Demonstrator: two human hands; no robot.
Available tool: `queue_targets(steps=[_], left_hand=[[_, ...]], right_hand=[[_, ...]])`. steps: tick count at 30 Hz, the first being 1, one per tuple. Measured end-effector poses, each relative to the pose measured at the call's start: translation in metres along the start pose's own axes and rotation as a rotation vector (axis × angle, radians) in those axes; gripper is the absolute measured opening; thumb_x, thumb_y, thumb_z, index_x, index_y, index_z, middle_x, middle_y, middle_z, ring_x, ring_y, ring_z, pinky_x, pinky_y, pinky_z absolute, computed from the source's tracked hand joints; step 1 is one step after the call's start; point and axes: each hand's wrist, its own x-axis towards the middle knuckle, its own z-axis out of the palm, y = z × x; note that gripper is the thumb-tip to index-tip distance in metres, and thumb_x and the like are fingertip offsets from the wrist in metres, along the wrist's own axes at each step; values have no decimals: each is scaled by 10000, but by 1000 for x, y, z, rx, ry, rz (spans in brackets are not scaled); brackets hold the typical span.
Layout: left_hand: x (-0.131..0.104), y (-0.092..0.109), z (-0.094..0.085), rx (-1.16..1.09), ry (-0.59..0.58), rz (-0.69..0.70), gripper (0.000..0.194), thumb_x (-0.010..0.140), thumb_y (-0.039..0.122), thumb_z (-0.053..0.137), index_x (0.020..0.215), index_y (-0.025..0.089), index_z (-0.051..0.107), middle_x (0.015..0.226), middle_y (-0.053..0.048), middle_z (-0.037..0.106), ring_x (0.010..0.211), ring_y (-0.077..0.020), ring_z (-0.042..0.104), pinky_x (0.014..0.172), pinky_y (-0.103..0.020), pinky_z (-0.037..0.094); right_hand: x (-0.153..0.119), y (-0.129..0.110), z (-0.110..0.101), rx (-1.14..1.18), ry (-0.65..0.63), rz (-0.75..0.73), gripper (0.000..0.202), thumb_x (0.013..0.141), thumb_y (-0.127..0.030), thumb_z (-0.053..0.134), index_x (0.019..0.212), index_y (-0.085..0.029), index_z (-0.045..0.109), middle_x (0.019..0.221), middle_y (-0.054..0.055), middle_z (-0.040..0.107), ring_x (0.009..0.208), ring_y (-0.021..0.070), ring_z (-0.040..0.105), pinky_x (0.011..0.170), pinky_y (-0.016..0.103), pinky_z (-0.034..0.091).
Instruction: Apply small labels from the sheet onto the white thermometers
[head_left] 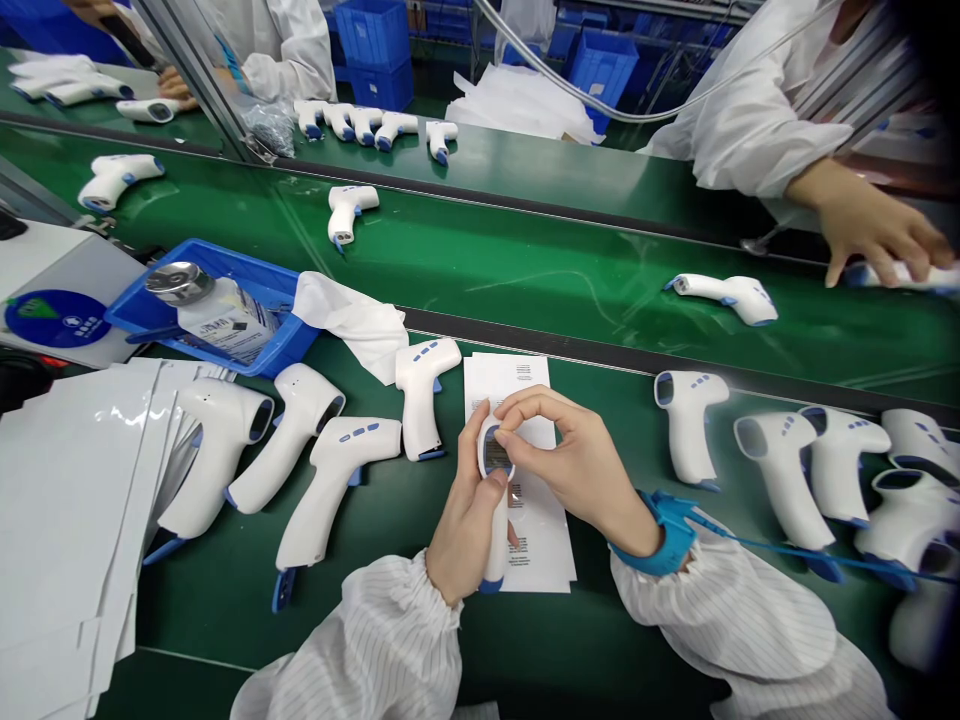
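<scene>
My left hand (466, 520) is wrapped round a white handheld thermometer (495, 545), held upright with its dark oval screen facing me. The fingertips of my right hand (566, 450) are pinched at the screen's upper right edge; whether they hold anything small is hidden. A blue strap with a cord circles my right wrist. Beneath both hands lies a printed white label sheet (544, 540). Just left of them, another white thermometer (421, 400) rests on the green table (360, 640).
Several thermometers lie left (300, 430) and right (690, 425). White sheets (67, 500) cover the left side, near a blue tray (289, 345) with a bottle and a cloth (352, 320). Beyond runs a green belt (487, 270) with thermometers; a person's hand (870, 225) reaches over it.
</scene>
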Motion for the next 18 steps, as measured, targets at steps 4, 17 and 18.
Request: queue_targets(steps=[4, 17, 18], left_hand=[[1, -2, -1, 21, -13, -7, 633, 956, 358, 403, 1521, 380, 121, 823, -7, 525, 473, -114, 503, 492, -281, 491], [2, 0, -1, 86, -10, -4, 619, 959, 337, 360, 1525, 364, 113, 940, -41, 579, 528, -135, 533, 523, -311, 514], [2, -1, -2, 82, 12, 27, 615, 955, 356, 385, 1524, 342, 153, 952, -54, 593, 593, -166, 579, 555, -328, 531]], right_hand=[[0, 1, 0, -15, 19, 3, 151, 758, -70, 648, 726, -217, 637, 896, 0, 686, 890, 166, 659, 847, 321, 511], [0, 4, -3, -96, -51, -44, 110, 807, -131, 657, 842, -228, 618, 941, 4, 670, 925, 175, 632, 866, 338, 493], [-1, 5, -5, -95, -104, -54, 149, 805, -168, 685, 917, -235, 613, 998, 12, 661, 968, 183, 620, 874, 343, 492]])
